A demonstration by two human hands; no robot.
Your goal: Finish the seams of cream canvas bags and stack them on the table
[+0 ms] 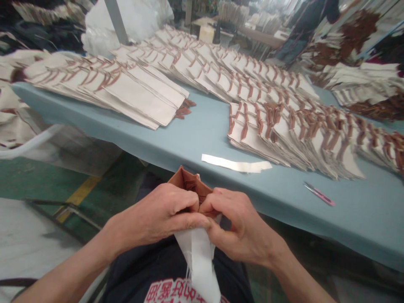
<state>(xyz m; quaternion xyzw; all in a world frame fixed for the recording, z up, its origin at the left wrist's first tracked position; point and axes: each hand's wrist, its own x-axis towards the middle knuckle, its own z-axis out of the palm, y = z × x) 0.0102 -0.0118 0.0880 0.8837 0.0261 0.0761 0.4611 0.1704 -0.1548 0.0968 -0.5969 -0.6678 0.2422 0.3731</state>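
Note:
Both my hands meet over my lap at the table's near edge. My left hand (176, 210) pinches the edge of a cream fabric bag (184, 239) with a brown lining. My right hand (235, 223) is closed on the same edge, its fingertips touching those of the left. Beyond my fingers the brown lining (186, 179) stands up in an opened fold. A white strip (202, 261) hangs below my hands onto my dark apron. What exactly lies between my fingertips is hidden.
A blue-covered table (202, 130) holds overlapping rows of cream bags (148, 94) with brown trim. More rows (284, 126) lie to the right. Near the front edge are a strip of white labels (236, 164) and a pink-handled cutter (319, 194). A person (303, 29) stands behind.

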